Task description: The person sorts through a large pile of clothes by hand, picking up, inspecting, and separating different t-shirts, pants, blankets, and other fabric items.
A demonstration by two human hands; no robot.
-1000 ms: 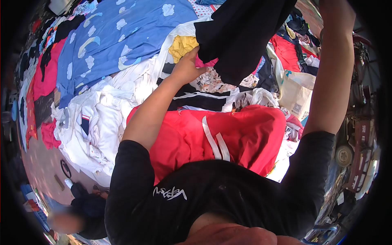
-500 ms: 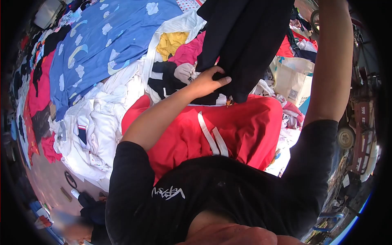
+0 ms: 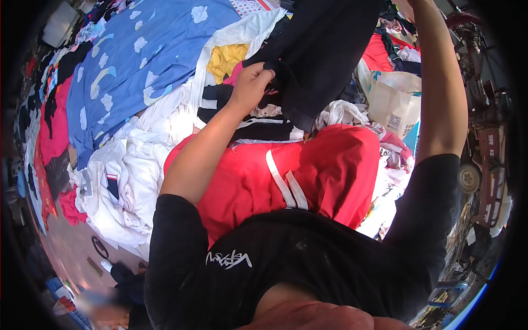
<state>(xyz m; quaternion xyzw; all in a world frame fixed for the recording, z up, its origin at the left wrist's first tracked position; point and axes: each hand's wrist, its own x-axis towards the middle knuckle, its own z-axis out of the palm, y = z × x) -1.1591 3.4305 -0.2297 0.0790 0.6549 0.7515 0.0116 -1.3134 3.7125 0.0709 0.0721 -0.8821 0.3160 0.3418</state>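
Black cotton, as it seems, is nearest: the T-shirt [image 3: 308, 258] of the person fills the bottom centre of the frame. Just above it, a red cloth [image 3: 242, 176] with two white stripes covers the place of the lap. To the left of this cloth lies a heap of white clothes [image 3: 135, 184]. A little farther, at the upper centre, the left hand [image 3: 251, 87] has its fingers folded, with the thumb pressed upon them, and pinches the left edge of a black garment [image 3: 330, 52]. This garment hangs from the upper edge of the frame down nearly to the red cloth. Half a second ago the same hand was lower and more to the right; now it is higher and has drawn this edge to the left. I judge that the garment is so spread wider and better controlled. The right arm [image 3: 444, 88] rises along the right side, but the right hand is outside the frame, therefore I cannot tell its grip. Beyond are a pale printed bag [image 3: 393, 104] at right, a yellow cloth [image 3: 226, 60], and a blue sheet [image 3: 129, 71] with clouds at upper left.
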